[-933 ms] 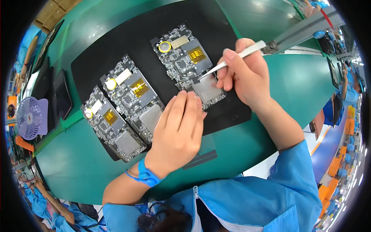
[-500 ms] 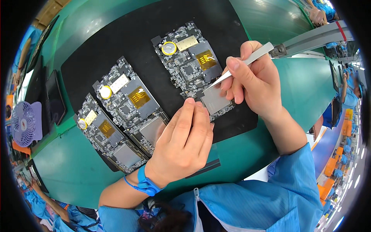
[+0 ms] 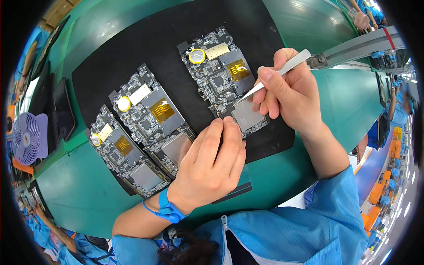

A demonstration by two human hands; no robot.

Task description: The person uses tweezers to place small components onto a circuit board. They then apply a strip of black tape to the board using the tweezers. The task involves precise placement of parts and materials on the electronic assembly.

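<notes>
A green-free, dark circuit board (image 3: 216, 81) packed with small parts lies at an angle on the black mat (image 3: 185, 104). It carries a round coin cell (image 3: 197, 56) with a yellow rim, amber tape (image 3: 238, 70) and a flat silver metal shield (image 3: 248, 115). My left hand (image 3: 212, 161) has its fingertips pressed together at the board's near left edge, beside the shield. Between thumb and fingers, my right hand (image 3: 293, 90) grips silver tweezers (image 3: 291, 65). Their points reach the shield's upper left corner; whether they touch it I cannot tell.
Two similar boards, a middle one (image 3: 150, 115) and a left one (image 3: 115, 148), lie side by side on the mat. A purple fan (image 3: 29, 138) stands at far left. A metal rail (image 3: 353, 45) juts in at upper right. Co-workers are around the edges.
The whole view has shifted slightly, with the boards appearing a little farther right and down. Both hands keep their grip, and the tweezer points stay near the same shield corner.
</notes>
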